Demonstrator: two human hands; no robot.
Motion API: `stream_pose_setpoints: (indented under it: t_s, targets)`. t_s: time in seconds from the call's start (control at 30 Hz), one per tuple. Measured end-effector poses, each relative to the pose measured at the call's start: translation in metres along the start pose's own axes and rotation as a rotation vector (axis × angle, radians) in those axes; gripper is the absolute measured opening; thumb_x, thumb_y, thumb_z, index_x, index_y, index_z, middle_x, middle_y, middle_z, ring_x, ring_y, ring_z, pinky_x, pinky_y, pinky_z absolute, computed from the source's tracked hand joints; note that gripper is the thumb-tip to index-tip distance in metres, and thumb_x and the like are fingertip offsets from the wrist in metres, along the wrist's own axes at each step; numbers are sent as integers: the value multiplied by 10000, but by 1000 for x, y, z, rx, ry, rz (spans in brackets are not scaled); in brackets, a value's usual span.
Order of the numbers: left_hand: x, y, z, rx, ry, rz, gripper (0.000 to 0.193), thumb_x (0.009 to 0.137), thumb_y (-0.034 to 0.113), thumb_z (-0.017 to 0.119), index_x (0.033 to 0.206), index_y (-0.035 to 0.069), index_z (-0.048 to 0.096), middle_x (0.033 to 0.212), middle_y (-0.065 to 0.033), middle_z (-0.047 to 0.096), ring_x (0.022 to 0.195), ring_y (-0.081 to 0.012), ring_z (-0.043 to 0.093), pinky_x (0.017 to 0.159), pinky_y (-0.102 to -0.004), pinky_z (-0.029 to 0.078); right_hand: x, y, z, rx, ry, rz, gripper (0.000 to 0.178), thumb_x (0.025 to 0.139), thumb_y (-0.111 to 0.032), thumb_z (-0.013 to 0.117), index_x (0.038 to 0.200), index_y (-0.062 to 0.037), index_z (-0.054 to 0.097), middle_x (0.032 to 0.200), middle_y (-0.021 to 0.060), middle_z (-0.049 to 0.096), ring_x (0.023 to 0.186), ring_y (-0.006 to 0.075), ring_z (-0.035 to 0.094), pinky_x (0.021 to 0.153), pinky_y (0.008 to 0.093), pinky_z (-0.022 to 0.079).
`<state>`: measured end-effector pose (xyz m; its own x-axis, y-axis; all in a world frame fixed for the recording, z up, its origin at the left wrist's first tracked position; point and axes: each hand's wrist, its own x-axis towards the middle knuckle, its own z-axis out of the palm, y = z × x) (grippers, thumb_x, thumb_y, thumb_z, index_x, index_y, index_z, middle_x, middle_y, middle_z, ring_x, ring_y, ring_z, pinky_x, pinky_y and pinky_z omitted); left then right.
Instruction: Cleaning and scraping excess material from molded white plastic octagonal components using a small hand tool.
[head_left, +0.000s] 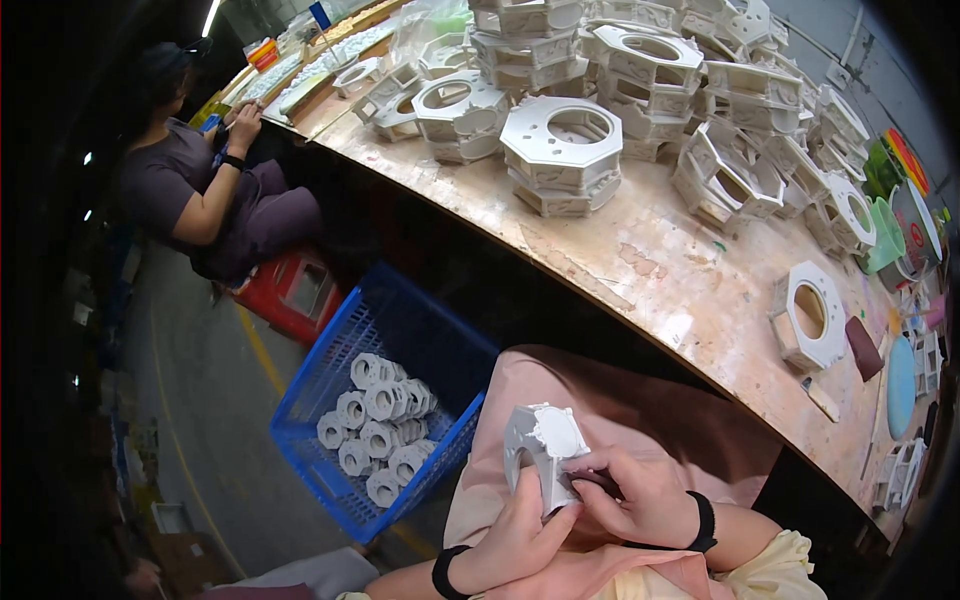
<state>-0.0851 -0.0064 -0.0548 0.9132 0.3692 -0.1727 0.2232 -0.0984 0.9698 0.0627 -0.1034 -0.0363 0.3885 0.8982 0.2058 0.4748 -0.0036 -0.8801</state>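
Note:
My left hand [515, 535] cradles a white octagonal plaster piece [545, 440] from below, above my lap covered by a pink apron. My right hand [635, 495] grips a small dark tool and presses it against the piece's side. Both wrists wear black bands. On the wooden workbench [640, 270] one similar white octagonal ring [810, 315] lies flat near its edge, next to a dark brown block [865, 348].
Stacks of white octagonal castings [600, 90] crowd the bench's far side. A blue plastic crate [385, 400] with several small white pieces sits on the floor at my left. A seated person [205, 190] works further left beside a red box [295, 290]. Green and blue containers [885, 235] stand at right.

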Motion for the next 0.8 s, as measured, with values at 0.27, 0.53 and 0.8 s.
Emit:
stream_pose_setpoints:
  t_s: [0.27,0.53,0.8]
  targets:
    - [-4,-19,10,154,75,26,675,891,150,525,1326,-140,98,910,-357,542,813,-450,595,679,-473,453,3,-8,-5,-19,-65,-53,179,760,28,646,924,-16,589,684,104,635,545,159,633,505,248,490]
    - [-2,-22,10,-66,198,137,548,898,122,550,1302,-92,248,1129,-266,486,1035,-331,531,820,-381,447,-9,5,-11,-108,166,80,129,802,62,536,924,27,561,739,94,629,660,131,611,611,243,482]
    - [2,21,-14,-206,128,43,490,840,-14,585,1279,-45,370,1122,-133,533,960,-196,550,804,-313,469,-17,52,-10,140,14,210,187,880,-185,522,1009,-62,580,898,155,633,774,352,635,670,417,513]
